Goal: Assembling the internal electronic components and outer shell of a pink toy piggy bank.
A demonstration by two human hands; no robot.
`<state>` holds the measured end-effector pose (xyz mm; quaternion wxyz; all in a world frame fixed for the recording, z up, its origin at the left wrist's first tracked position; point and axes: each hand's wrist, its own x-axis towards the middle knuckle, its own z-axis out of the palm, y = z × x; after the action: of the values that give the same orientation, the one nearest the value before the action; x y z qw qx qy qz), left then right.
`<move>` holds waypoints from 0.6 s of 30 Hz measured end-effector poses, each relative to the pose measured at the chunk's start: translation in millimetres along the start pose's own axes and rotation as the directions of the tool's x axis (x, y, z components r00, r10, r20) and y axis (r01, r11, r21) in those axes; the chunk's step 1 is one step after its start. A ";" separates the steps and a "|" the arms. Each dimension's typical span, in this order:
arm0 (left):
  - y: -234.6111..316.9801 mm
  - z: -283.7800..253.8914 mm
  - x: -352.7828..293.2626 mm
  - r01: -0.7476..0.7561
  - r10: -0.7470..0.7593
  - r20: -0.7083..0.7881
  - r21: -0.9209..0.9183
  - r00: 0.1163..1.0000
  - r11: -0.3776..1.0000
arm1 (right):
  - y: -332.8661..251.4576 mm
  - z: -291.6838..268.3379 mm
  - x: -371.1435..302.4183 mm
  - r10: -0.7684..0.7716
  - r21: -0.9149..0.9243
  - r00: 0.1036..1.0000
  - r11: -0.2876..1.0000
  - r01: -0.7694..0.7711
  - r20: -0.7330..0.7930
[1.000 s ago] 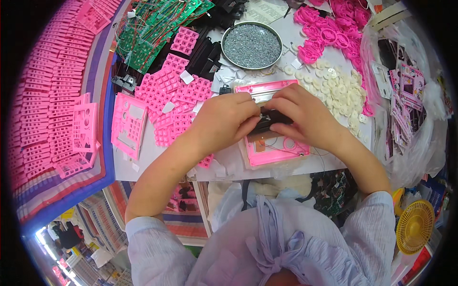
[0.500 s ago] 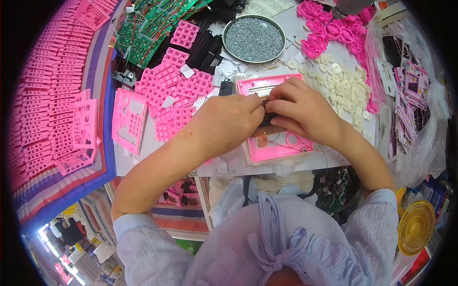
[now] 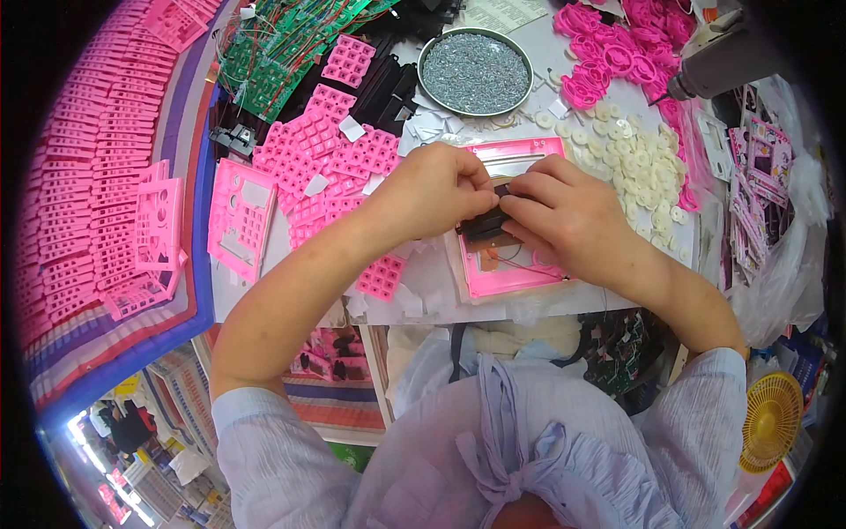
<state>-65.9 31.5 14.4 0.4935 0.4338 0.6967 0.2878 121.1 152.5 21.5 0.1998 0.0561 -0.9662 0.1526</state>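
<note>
A pink plastic casing [image 3: 502, 286] lies on the table before me, with a brown board and thin wires showing inside it. Across its middle sits a black plastic part [image 3: 483, 227], partly covered by my fingers. My left hand [image 3: 441, 192] pinches at the upper edge of this part with thumb and forefinger together. From the other side, my right hand [image 3: 568, 212] curls its fingers onto the same black part. What lies directly under the fingertips is hidden.
Left are pink button pads [image 3: 308, 159], another pink casing [image 3: 240, 220] and stacked pink casings [image 3: 115, 132]. Behind stand green circuit boards [image 3: 282, 62] and a round tray of screws [image 3: 476, 31]. White discs [image 3: 634, 159] lie right, beneath a hanging grey power screwdriver [image 3: 723, 66].
My left hand has shifted up and slightly left, uncovering more of the black part and some button pads. The right hand moved slightly right and down. The grey screwdriver has swung further into view.
</note>
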 end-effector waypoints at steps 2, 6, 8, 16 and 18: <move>0.8 -1.3 2.1 0.043 -0.042 0.031 -0.027 0.999 0.999 | -1.9 -0.6 -1.0 -0.006 -0.039 1.000 0.999 0.006 -0.005; 5.4 -1.6 1.4 0.033 -0.033 0.040 0.001 0.999 0.999 | -9.1 -3.5 -2.0 -0.008 -0.131 0.996 0.991 0.019 0.086; 5.6 -2.5 0.9 0.034 -0.035 0.035 0.017 0.999 0.999 | -22.4 -12.6 7.2 0.043 -0.183 0.985 0.983 -0.012 0.165; 5.2 -1.4 2.0 -0.056 0.055 0.020 0.072 0.998 0.996 | -30.3 -15.4 5.5 0.085 -0.253 0.970 0.967 -0.025 0.228; 5.4 -1.4 1.7 -0.064 0.063 0.023 0.083 0.998 0.994 | -24.7 -18.6 5.5 0.084 -0.196 0.970 0.980 -0.039 0.228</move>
<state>-65.8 35.5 18.7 0.4727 0.4790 0.6889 0.2693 127.1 134.7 46.6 0.0836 0.0245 -0.9945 0.0583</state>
